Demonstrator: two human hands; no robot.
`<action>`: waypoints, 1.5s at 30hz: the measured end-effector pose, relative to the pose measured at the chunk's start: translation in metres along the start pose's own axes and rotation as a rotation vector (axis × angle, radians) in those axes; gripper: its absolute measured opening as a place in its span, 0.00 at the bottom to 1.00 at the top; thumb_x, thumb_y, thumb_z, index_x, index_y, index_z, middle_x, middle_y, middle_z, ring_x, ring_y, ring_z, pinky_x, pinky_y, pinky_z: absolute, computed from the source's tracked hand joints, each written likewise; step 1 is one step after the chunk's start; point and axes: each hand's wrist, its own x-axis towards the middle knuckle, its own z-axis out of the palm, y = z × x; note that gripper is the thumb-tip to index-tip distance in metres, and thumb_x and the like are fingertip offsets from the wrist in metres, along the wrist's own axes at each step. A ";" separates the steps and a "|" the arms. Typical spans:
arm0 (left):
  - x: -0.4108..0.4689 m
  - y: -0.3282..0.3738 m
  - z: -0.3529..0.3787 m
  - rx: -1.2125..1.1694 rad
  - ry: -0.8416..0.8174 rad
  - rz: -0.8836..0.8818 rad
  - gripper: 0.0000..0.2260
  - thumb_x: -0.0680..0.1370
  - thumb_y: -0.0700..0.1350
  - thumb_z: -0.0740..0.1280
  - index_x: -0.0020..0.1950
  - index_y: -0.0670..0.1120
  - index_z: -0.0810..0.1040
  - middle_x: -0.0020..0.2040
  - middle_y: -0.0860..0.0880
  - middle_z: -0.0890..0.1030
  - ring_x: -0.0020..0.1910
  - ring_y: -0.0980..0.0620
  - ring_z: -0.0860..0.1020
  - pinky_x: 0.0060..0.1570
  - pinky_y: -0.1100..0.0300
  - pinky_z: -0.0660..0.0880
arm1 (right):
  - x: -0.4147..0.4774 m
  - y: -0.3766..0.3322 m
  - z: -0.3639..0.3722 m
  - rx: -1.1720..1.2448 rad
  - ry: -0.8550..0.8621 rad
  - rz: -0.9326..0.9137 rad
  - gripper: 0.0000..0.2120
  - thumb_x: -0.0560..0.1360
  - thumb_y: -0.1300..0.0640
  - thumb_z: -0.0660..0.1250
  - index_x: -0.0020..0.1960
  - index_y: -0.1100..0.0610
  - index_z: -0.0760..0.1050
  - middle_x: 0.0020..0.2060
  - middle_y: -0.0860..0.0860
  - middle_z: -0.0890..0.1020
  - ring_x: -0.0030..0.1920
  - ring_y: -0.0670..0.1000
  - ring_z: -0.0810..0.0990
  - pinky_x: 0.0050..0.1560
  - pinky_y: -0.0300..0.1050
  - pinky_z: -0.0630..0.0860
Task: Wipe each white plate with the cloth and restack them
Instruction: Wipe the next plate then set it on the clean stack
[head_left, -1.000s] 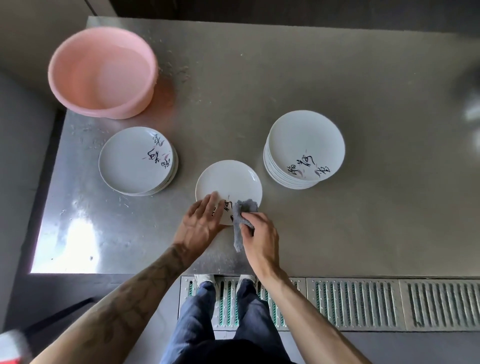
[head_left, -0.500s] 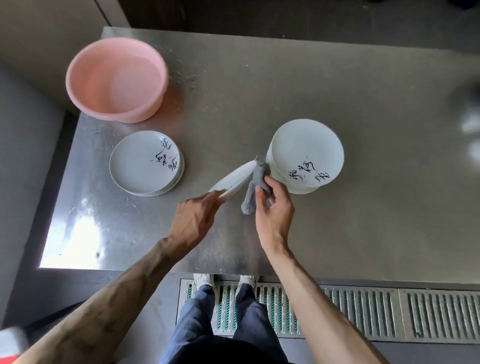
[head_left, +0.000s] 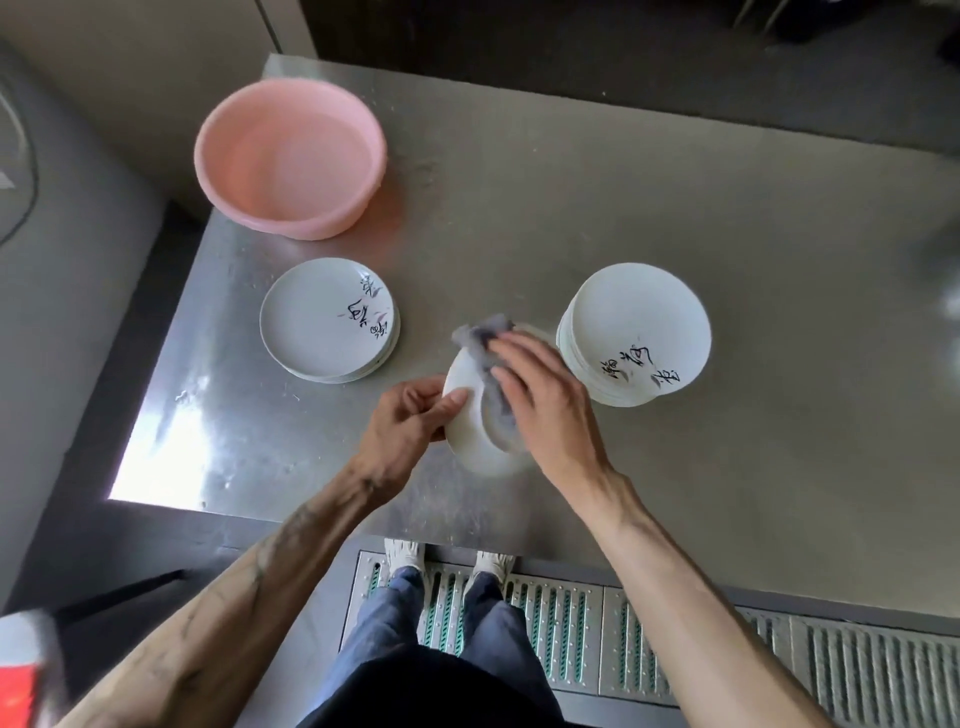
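My left hand (head_left: 402, 421) pinches the left rim of a white plate (head_left: 470, 431), held tilted above the steel table with its underside towards me. My right hand (head_left: 540, 400) presses a grey cloth (head_left: 488, 353) flat against that underside with straight fingers; part of the cloth sticks out past the plate's far edge. A low stack of white plates with black brush writing (head_left: 330, 319) lies to the left. A taller stack of the same plates (head_left: 636, 332) stands to the right, close to my right hand.
A pink plastic basin (head_left: 291, 156) stands at the far left corner of the steel table (head_left: 701, 208). The table's near edge runs just below my wrists, with a floor drain grate (head_left: 623, 629) and my feet under it. A wall borders the left side.
The plate has come off the table, tipped up on edge, and now faces me with its underside. My right hand moved the cloth from the plate's near edge onto that underside. The view shifted left.
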 end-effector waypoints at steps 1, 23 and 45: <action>-0.001 0.001 -0.002 -0.010 0.001 -0.008 0.08 0.83 0.42 0.66 0.51 0.42 0.85 0.40 0.49 0.83 0.40 0.54 0.80 0.44 0.57 0.79 | 0.006 0.002 -0.006 0.009 0.041 0.074 0.13 0.81 0.64 0.65 0.65 0.61 0.79 0.63 0.52 0.81 0.64 0.51 0.78 0.67 0.41 0.71; -0.001 0.029 -0.010 -0.338 0.122 -0.035 0.14 0.79 0.45 0.68 0.59 0.38 0.83 0.53 0.40 0.82 0.51 0.47 0.80 0.52 0.53 0.82 | 0.013 -0.016 -0.023 0.124 0.237 0.525 0.13 0.79 0.61 0.67 0.61 0.51 0.82 0.49 0.42 0.86 0.47 0.40 0.80 0.51 0.35 0.72; -0.008 0.045 -0.012 -0.336 0.130 -0.021 0.15 0.82 0.42 0.65 0.63 0.32 0.78 0.53 0.39 0.82 0.48 0.48 0.81 0.50 0.56 0.81 | 0.004 -0.051 -0.016 -0.032 -0.104 -0.082 0.18 0.78 0.67 0.69 0.67 0.58 0.80 0.67 0.50 0.80 0.69 0.44 0.76 0.71 0.37 0.69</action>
